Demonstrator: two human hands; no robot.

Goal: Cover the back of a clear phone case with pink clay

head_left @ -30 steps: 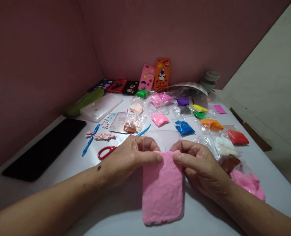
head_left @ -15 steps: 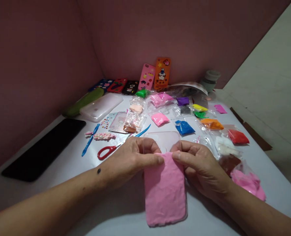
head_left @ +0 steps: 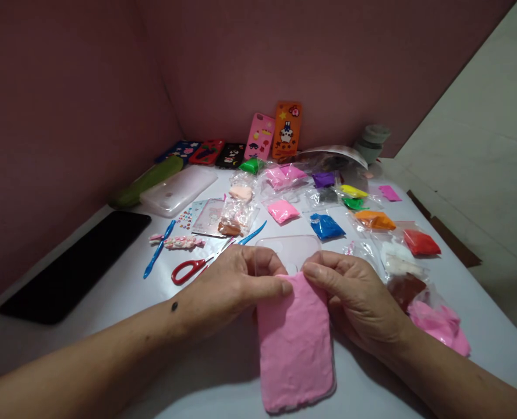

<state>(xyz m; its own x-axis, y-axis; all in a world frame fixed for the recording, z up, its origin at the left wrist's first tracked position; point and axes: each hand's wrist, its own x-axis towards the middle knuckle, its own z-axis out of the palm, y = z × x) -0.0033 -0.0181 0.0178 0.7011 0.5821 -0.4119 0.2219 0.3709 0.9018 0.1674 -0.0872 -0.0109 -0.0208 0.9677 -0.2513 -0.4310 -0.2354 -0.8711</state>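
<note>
A clear phone case (head_left: 291,245) is held upright between my two hands, its upper end bare and see-through. Pink clay (head_left: 296,343) covers the rest of it in a flat, slightly wrinkled sheet. My left hand (head_left: 254,279) grips the left edge, thumb lying on the clay's upper border and fingers bent behind the case. On the other side, my right hand (head_left: 350,285) pinches the clay's top right corner against the case with thumb and forefinger. Its other fingers are curled behind the right edge.
Red-handled scissors (head_left: 188,271) and a blue modelling tool (head_left: 159,250) lie to the left, near a black phone-like slab (head_left: 75,267). Bagged clay, such as a blue packet (head_left: 326,226) and a red packet (head_left: 421,242), spreads behind and right. Decorated cases (head_left: 288,131) lean on the wall.
The lower end of the case has tipped slightly down and toward me. My right thumb has shifted a little left and up along the clay's top edge. My left hand has barely moved.
</note>
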